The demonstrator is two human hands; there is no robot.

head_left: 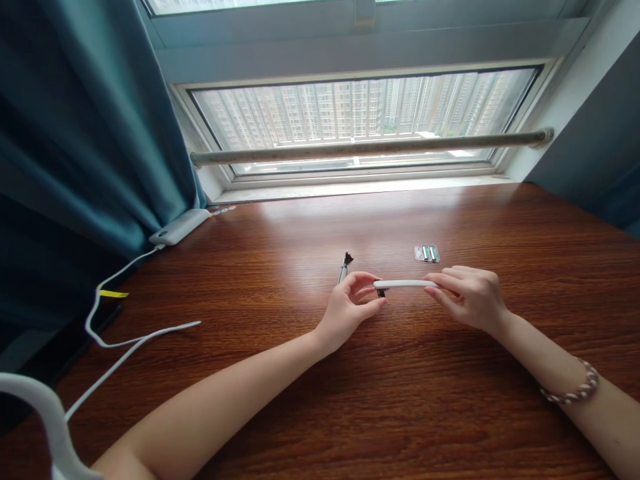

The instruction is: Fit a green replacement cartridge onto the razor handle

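Note:
A razor with a white handle is held level above the wooden table, between both hands. The fingers and thumb of my left hand close around its black head end, part of which is hidden by them. My right hand pinches the other end of the handle between thumb and fingers. Just beyond my left hand lies a silver-grey razor handle with a black tip, its near end covered by the hand. Farther back, a small clear pack of razor cartridges rests on the table.
At the back left, a white power strip with a white cable sits by the blue curtain. A white curved object stands at the lower left. Beyond the wooden table is a window with a rail.

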